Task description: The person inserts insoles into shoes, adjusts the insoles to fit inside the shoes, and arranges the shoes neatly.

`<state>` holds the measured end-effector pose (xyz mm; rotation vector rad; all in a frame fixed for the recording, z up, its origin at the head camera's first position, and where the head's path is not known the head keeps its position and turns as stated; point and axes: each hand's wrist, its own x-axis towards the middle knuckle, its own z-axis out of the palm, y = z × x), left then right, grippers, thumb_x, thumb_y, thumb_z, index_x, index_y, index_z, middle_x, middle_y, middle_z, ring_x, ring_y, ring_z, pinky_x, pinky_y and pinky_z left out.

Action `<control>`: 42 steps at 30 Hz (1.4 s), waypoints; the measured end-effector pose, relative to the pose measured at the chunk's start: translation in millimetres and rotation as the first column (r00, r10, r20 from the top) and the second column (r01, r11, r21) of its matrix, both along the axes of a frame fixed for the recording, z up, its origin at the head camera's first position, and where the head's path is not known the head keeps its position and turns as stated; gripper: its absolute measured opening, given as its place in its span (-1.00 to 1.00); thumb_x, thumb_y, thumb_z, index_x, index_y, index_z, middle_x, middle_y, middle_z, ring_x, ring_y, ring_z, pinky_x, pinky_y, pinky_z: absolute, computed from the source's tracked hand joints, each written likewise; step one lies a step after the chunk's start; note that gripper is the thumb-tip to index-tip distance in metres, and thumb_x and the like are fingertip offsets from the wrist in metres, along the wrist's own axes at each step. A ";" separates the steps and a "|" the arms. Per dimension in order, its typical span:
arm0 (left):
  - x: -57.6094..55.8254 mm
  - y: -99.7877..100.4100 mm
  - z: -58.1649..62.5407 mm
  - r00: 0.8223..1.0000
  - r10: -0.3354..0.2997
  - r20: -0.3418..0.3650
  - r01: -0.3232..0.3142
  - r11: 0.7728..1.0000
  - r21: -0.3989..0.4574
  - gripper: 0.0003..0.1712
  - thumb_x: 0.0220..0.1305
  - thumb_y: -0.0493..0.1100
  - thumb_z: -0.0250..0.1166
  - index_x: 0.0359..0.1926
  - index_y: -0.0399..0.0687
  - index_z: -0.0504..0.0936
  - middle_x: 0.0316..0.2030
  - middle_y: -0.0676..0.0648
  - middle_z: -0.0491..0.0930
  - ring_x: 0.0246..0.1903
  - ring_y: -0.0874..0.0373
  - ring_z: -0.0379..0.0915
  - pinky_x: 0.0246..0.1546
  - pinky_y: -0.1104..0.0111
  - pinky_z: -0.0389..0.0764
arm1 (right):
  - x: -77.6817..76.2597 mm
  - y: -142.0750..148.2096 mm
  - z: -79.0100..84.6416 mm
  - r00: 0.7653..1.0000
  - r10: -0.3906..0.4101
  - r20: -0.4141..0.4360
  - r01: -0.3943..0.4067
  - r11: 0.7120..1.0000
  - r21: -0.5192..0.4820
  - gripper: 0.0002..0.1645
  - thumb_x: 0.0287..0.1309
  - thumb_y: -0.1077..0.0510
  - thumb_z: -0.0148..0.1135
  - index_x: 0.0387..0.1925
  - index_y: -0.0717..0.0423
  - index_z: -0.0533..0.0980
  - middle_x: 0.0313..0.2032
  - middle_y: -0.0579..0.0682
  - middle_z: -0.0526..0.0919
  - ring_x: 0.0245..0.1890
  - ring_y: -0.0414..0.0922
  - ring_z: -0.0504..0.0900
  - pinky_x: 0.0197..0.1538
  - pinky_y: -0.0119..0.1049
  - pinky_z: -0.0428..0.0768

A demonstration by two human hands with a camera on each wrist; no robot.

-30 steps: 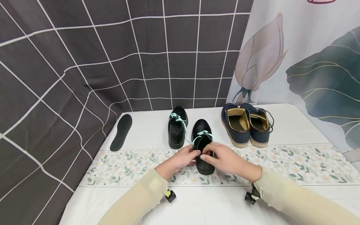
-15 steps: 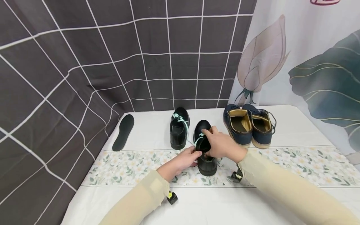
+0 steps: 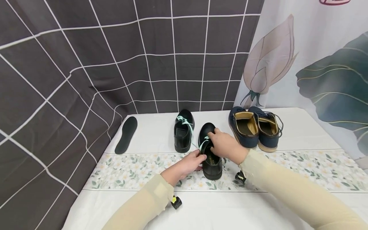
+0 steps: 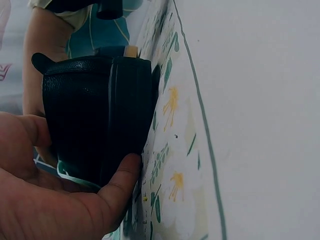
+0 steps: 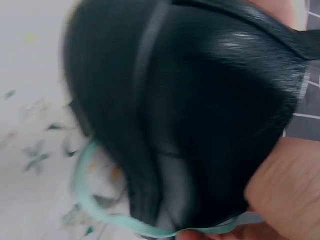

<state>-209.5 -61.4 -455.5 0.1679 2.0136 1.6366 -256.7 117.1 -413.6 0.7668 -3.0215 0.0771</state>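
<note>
A black lace-up shoe [image 3: 212,172] with mint-green laces stands on the cloth in front of me, toe pointing away. On its left side my left hand [image 3: 187,166] grips the shoe, thumb at the opening's edge and fingers along the outside; the left wrist view shows a finger low against the side wall [image 4: 80,120]. My right hand [image 3: 225,145] grips the right side near the laces, its thumb reaching into the opening. Gold lettering shows on the insole inside [image 3: 212,159]. The shoe's side [image 5: 200,115] fills most of the right wrist view, with a lace [image 5: 87,190] hanging below.
The other black shoe [image 3: 182,140], also mint-laced, stands just behind to the left. A loose black insole [image 3: 126,135] lies at far left. Two navy shoes [image 3: 268,140] stand at right. A dark gridded curtain [image 3: 161,64] closes off the back and left.
My right hand has moved from the shoe's heel area forward to the laces, and its thumb has gone into the opening. Gold lettering inside now shows. The left hand keeps its grip.
</note>
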 end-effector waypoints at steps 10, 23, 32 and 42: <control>0.8 -0.5 0.9 1.000 -0.002 -0.013 0.002 1.000 -0.005 -0.39 0.55 -0.02 -0.01 0.47 -0.21 0.23 0.38 -0.24 0.35 0.31 -0.08 0.39 0.19 0.14 0.55 | 10.4 -2.6 -1.7 0.980 -0.004 -0.200 0.018 0.998 0.065 -0.61 0.13 0.13 0.39 -0.06 0.23 0.52 -0.49 0.15 0.62 -0.65 0.02 0.60 -0.59 -0.11 0.57; 0.7 0.0 -1.0 1.000 0.009 -0.013 -0.009 1.000 -0.012 -0.37 0.55 -0.01 -0.03 0.49 -0.23 0.20 0.38 -0.23 0.34 0.30 -0.06 0.41 0.18 0.15 0.56 | 7.8 6.9 -8.9 0.938 0.156 -0.308 -0.110 0.981 0.161 -0.66 0.22 0.27 0.28 -0.01 0.38 0.50 -0.47 0.10 0.64 -0.62 -0.01 0.63 -0.60 -0.15 0.58; 0.7 -0.1 0.3 1.000 0.020 -0.013 -0.020 1.000 0.000 -0.37 0.55 -0.02 -0.05 0.48 -0.25 0.19 0.38 -0.26 0.33 0.30 -0.07 0.40 0.18 0.16 0.56 | -8.1 24.0 -17.1 0.962 0.185 -0.201 -0.204 0.976 -0.078 -0.85 0.40 0.18 0.14 -0.10 0.18 0.48 -0.47 -0.03 0.59 -0.61 -0.11 0.57 -0.54 -0.23 0.50; 0.6 -3.5 0.9 0.997 0.012 -0.073 -0.019 0.995 -0.099 -0.31 0.53 0.07 0.01 0.49 -0.22 0.20 0.30 -0.22 0.44 0.21 -0.06 0.48 0.22 0.11 0.51 | -6.1 23.2 -15.4 0.988 0.088 -0.126 -0.095 0.994 -0.047 -0.65 0.44 0.07 0.11 0.14 0.13 0.51 -0.52 -0.01 0.63 -0.63 -0.13 0.54 -0.56 -0.19 0.49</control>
